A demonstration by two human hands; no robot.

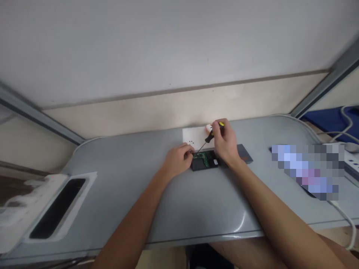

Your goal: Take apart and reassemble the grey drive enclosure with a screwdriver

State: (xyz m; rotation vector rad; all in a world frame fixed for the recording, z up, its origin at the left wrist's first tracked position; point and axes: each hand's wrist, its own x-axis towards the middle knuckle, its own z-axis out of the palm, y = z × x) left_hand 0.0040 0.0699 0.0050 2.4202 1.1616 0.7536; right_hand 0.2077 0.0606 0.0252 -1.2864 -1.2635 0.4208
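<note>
My right hand is wrapped around the black and yellow handle of a screwdriver. The shaft slants down to the left, and its tip meets the upper left area of an opened black device with a green circuit board. At that device's left upper corner is my left hand, fingers bent and closed near the screwdriver tip; what they pinch is too small to make out. Behind the device lies a white sheet with several tiny dark screws. A small orange and white object sits beside my right fingers.
To the right of the device lies a dark flat panel, partly behind my right wrist. A black phone rests on white material at the left. Farther right are a blurred-out device, a white cable and a power strip. A wall borders the grey table.
</note>
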